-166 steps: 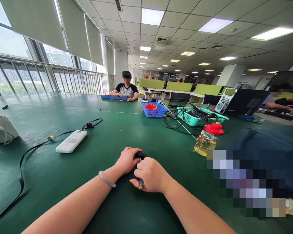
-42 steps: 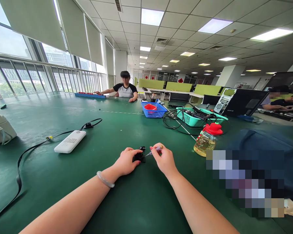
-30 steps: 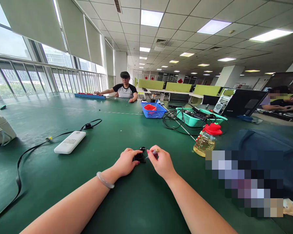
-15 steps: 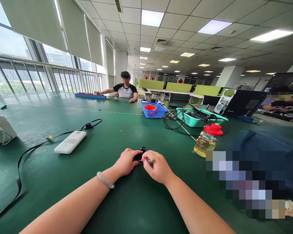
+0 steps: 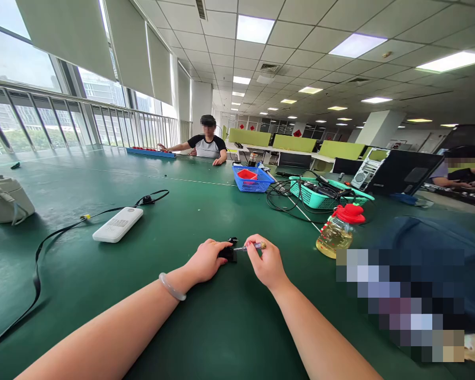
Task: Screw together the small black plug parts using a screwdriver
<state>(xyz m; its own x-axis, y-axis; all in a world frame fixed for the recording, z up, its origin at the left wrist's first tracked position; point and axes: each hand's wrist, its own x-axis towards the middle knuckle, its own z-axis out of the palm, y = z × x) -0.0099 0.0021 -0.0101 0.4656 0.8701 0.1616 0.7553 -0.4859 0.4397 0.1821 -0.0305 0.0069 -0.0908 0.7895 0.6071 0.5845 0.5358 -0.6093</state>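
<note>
My left hand (image 5: 206, 260), a pale bracelet on its wrist, closes around the left side of a small black block-like object (image 5: 231, 256) on the green table. Its fingers hide much of the block, so I cannot make out its kind. My right hand (image 5: 268, 266) pinches a small screwdriver (image 5: 257, 246) with a clear handle and a yellowish end cap. The thin shaft points left, its tip at or very near the block's right side. Just behind the block lies a small shiny black piece (image 5: 233, 240); whether the two are joined, I cannot tell.
A white power bank (image 5: 119, 225) and a black strap (image 5: 57, 230) lie left. To the right stands a red-lidded bottle (image 5: 335, 235). Farther back are a blue basket (image 5: 252, 183), a teal basket (image 5: 312, 196) and loose cables. Across the table sits another person (image 5: 208, 143).
My right hand has drawn back to the right with the screwdriver, showing its shaft and more of the black block. My left hand stays on the block. The view has shifted slightly.
</note>
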